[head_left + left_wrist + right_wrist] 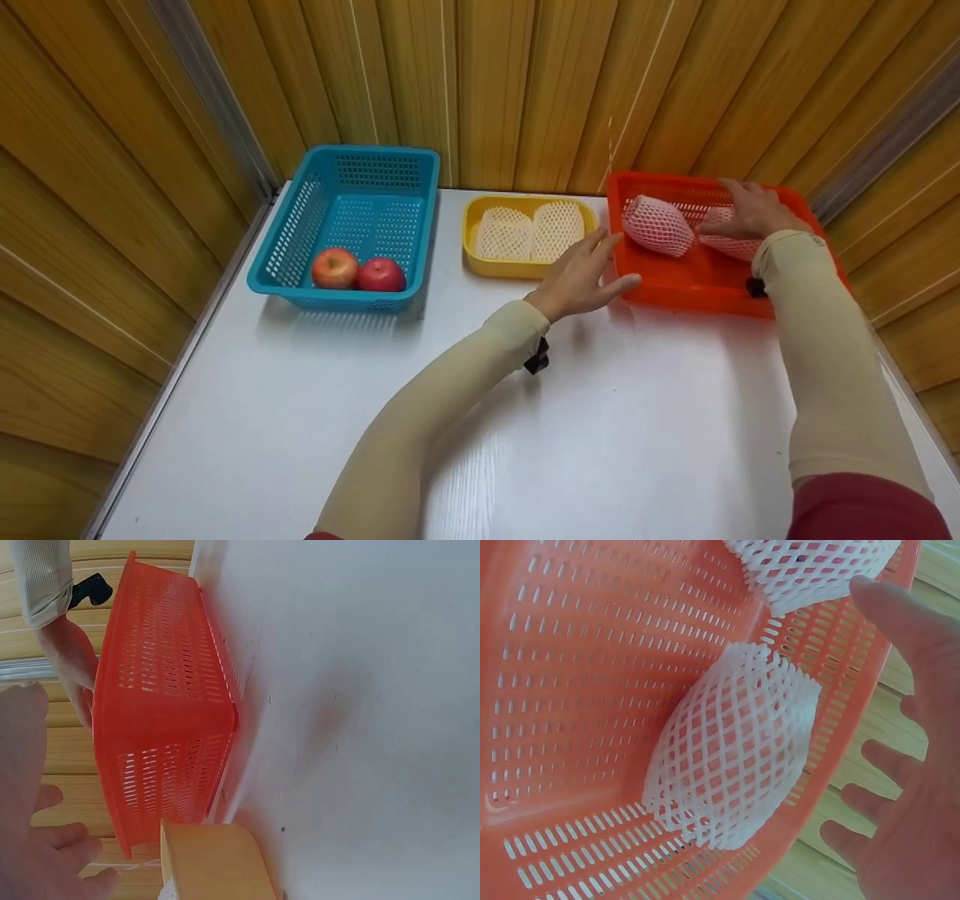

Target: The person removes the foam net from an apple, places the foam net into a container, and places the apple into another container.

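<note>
Above the right part of the red basket [667, 296] is my right hand [761, 210], over a white foam net sleeve [726, 244] that it partly covers. In the right wrist view its fingers are spread apart, and the thumb tip is at the edge of that sleeve [817, 574]. A second foam net sleeve [658, 225] lies to the left in the same basket; whether either sleeve contains anything is hard to tell. My left hand [576, 277] hovers with extended fingers between the yellow container [502, 268] and the red basket, holding nothing.
Two foam net sleeves [506, 234] lie side by side in the yellow container. At the left stands a blue basket [345, 300] with a red-yellow apple [335, 268] and a red apple [382, 275]. Wood-patterned walls [487, 90] enclose the white table [600, 435].
</note>
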The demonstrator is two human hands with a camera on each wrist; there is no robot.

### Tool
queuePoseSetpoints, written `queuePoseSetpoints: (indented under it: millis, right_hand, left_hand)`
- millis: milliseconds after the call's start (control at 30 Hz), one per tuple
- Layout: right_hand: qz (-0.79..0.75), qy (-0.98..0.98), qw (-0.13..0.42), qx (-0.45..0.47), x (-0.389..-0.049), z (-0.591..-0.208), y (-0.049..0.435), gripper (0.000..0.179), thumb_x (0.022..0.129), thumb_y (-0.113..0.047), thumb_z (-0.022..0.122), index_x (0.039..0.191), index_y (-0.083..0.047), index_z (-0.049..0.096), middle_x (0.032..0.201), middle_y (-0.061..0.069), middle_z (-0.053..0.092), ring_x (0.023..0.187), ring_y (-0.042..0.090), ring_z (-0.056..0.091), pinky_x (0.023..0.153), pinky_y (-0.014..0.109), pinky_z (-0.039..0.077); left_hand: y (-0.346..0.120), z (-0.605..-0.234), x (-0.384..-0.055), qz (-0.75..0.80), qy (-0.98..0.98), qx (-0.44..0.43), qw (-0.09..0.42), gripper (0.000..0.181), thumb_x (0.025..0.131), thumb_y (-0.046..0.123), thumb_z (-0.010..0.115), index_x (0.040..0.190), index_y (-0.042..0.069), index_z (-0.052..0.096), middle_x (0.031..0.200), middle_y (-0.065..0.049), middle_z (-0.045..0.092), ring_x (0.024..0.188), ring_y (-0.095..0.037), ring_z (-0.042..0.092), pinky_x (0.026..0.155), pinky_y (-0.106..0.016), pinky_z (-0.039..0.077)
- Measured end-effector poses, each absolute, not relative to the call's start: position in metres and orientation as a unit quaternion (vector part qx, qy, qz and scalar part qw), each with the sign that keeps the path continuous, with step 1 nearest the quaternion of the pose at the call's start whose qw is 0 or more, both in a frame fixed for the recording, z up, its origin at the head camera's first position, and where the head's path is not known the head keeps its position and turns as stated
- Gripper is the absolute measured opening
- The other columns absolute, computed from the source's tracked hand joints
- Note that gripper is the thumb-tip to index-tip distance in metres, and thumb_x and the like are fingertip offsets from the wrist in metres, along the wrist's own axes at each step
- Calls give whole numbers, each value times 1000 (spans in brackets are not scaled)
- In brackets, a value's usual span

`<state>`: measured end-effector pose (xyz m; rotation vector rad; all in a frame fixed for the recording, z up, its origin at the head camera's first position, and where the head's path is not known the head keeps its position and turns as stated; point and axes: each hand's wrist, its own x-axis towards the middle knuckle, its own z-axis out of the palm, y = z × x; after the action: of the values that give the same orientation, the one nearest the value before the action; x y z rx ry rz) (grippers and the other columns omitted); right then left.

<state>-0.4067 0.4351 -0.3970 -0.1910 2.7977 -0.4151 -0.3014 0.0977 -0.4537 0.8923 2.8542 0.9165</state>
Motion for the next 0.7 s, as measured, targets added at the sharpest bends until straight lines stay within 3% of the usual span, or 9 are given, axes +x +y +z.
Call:
queuePoseSetpoints:
  millis: [400, 700]
  right_hand:
    - [-138, 969, 199, -57, -413, -399, 446, 121, 85, -68, 70, 163, -4, 3, 157, 43, 6, 136, 69, 12, 99, 87, 21]
    - [-160, 957, 240, -22, -413, -396, 451, 132, 75, -75, 73, 164, -10, 2, 160, 40, -1, 138, 66, 7, 98, 87, 22]
  left_hand:
    - [115, -463, -308, 270, 925, 266, 21, 84, 97, 69, 47, 164, 23, 25, 170, 1, 21, 154, -16, 25, 123, -30, 23]
    - [122, -464, -310, 254, 933, 254, 33, 80, 100, 63, 48, 163, 17, 29, 170, 4, 20, 153, -15, 26, 122, -25, 20]
